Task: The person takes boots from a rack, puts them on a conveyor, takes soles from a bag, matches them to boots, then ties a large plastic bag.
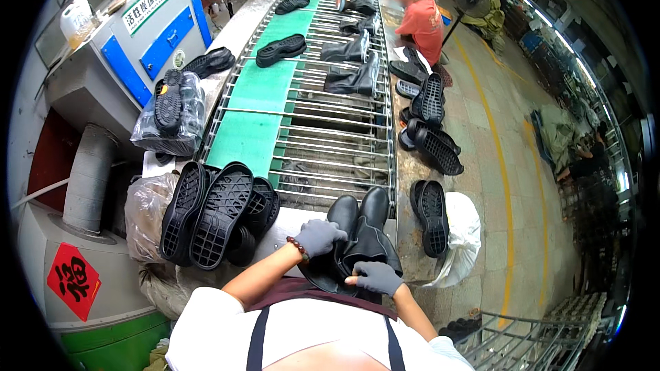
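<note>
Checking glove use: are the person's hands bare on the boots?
No, both the left hand and right hand wear grey gloves on the black boots.

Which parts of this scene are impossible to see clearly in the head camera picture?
- Lower part of the black boots: covered by the left hand, the right hand and the person's body.
- Fingertips of both hands: curled into the boot leather, so the grip is unclear.
- Contents of the white bag: closed from view.
- Far end of the conveyor: too small.
- Right-side shelves: dark, bent by the fisheye rim.
</note>
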### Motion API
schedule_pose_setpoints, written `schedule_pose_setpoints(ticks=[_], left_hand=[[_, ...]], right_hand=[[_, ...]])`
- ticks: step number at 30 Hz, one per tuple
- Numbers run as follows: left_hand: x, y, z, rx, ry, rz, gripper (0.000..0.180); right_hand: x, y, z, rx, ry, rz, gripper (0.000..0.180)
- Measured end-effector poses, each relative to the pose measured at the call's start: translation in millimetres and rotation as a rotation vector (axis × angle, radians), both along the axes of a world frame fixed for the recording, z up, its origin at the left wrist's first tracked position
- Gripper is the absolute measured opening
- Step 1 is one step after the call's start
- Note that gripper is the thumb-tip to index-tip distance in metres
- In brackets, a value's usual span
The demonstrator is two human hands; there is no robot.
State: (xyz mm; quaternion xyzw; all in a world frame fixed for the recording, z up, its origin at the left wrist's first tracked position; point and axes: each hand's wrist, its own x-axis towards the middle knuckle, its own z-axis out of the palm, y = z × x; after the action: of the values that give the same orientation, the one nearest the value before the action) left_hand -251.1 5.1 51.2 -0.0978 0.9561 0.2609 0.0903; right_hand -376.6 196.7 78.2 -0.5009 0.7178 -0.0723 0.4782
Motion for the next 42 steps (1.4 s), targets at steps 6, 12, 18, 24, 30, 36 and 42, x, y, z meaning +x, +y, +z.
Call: schedule_pose_setpoints(ticks=[6, 12, 18, 24, 30, 36, 42], left_hand=[[5, -12, 0, 0.17, 0.079, -0.151, 0.035], [10, -13, -1, 0.191, 0.039, -0.208, 0.034], [5, -11, -10, 0.207, 0.123, -0.243, 0.029], [4, 1, -15, 0.248, 0.174, -0.227, 0.027], [6, 10, -10, 0.296, 0.177, -0.175, 0.027], [8, 15, -14, 0.347, 0.163, -0.138, 0.029], [5, 17, -14, 0.357, 0.179, -0.157, 0.026]], right_hand=[[11, 17, 20, -0.623, 0.44, -0.352, 0.041], [-4, 23, 6, -0.439, 0.668, -0.21, 0.056], [-9, 30, -26, -0.373, 0.638, -0.265, 0.049], [-20, 34, -38, -0.531, 0.601, -0.387, 0.039], [-29, 31, -46, -0.518, 0.574, -0.498, 0.036], [-32, 36, -63, -0.509, 0.446, -0.566, 0.04], [-32, 38, -64, -0.511, 0.475, -0.537, 0.04]])
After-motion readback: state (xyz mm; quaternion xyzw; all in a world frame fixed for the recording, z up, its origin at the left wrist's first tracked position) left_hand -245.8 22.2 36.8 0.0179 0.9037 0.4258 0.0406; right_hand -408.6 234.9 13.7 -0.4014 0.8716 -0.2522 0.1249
